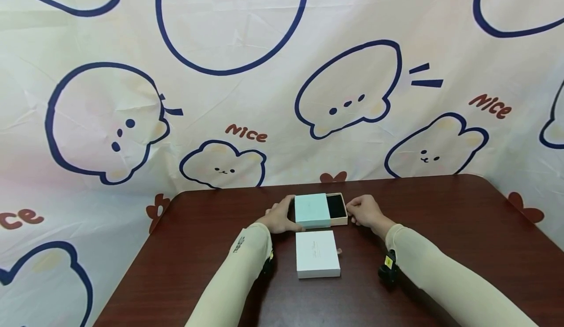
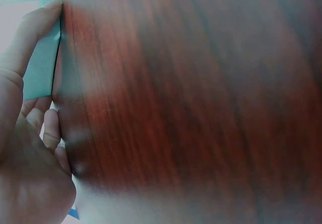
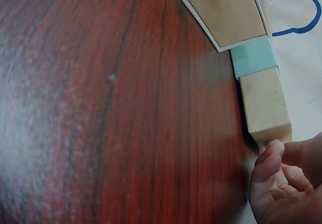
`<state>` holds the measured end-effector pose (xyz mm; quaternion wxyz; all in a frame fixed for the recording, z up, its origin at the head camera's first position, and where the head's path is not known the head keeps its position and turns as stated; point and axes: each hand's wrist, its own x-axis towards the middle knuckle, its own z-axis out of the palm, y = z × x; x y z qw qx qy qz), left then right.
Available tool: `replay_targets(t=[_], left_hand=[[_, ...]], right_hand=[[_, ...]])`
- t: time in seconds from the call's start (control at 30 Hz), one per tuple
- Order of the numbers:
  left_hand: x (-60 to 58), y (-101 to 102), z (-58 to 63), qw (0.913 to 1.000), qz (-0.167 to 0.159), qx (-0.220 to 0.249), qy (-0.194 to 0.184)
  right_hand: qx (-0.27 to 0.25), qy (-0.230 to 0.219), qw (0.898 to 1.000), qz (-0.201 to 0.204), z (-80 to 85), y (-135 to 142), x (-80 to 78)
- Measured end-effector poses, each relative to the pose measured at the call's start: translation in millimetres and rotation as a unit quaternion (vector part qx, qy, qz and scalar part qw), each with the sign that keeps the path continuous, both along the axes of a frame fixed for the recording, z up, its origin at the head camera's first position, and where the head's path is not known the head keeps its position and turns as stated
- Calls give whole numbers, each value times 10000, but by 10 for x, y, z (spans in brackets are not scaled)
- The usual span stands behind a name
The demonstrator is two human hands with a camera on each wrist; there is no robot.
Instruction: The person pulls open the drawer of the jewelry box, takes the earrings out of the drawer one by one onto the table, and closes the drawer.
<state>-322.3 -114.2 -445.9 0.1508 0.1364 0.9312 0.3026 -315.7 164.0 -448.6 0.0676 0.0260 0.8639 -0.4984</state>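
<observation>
A mint-green drawer box (image 1: 312, 210) lies at the far part of the table with its cream inner tray (image 1: 339, 221) partly out on the right, showing a dark interior. My left hand (image 1: 279, 215) grips the mint sleeve from the left, its thumb along the near side, as the left wrist view also shows. At the tray's right end, my right hand (image 1: 365, 211) has thumb and index finger pinched together. In the right wrist view the fingertips (image 3: 274, 148) meet against the tray's end face (image 3: 274, 132); whatever small part lies between them is hidden.
A white drawer box (image 1: 317, 253) lies just nearer on the brown table (image 1: 211, 239), with a small ribbon tab (image 1: 339, 251) on its right side. A printed cloth (image 1: 246, 102) hangs behind the table's far edge.
</observation>
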Motion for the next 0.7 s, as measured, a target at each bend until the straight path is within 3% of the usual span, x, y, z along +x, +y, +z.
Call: replay_targets(t=[0.7], left_hand=[[-41,-7,-38,9998,-71,-190,-6]], right_hand=[[71,26,10000,-41,-1,-51,-1]])
